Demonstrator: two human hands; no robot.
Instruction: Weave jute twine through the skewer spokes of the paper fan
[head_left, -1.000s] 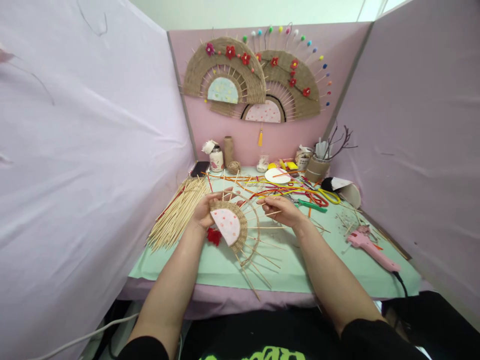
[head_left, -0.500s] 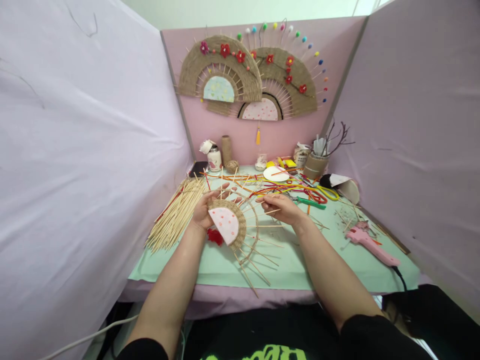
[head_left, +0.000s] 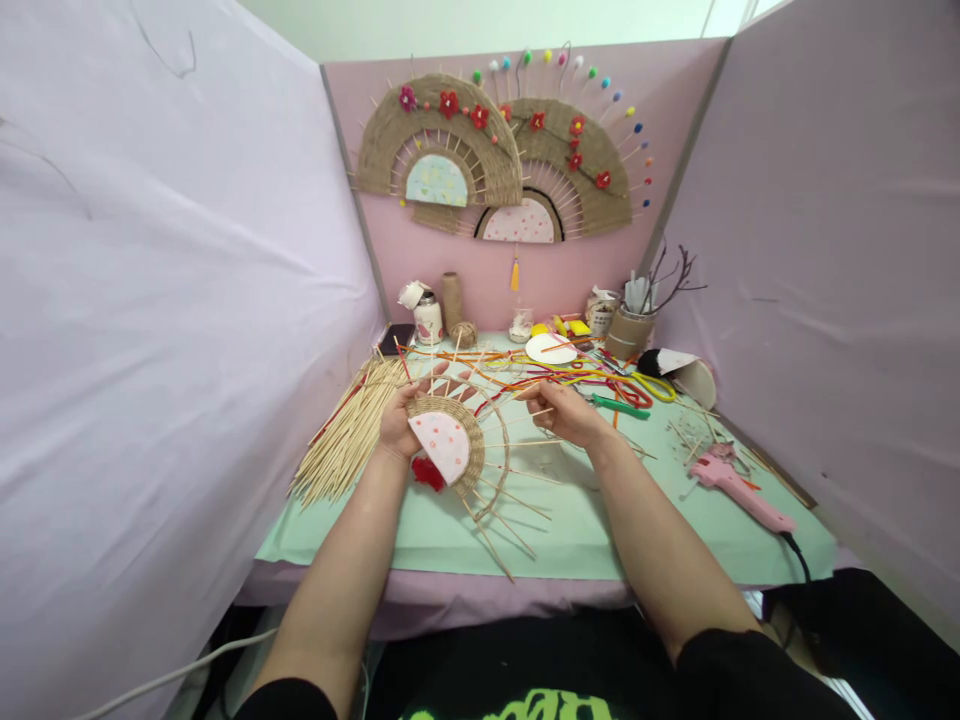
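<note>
My left hand (head_left: 399,421) grips a half-woven fan (head_left: 450,447) from behind: a pink dotted half-disc ringed by woven twine, with thin wooden spokes sticking out. My right hand (head_left: 564,410) is to its right, fingers pinched on the twine strand (head_left: 501,432) that loops round the spokes. A red flower piece (head_left: 427,472) lies just below the fan on the mint-green mat (head_left: 600,520).
A heap of wooden sticks (head_left: 346,428) lies left. Coloured pipe cleaners (head_left: 570,375), green pliers (head_left: 619,405) and a white disc (head_left: 550,348) lie behind. A pink glue gun (head_left: 739,487) rests right. Jars, twine spools and a cup line the back. Two finished fans (head_left: 495,165) hang on the wall.
Both hands and the fan have shifted slightly left and away from me; the right hand's pinch stays close to the spokes.
</note>
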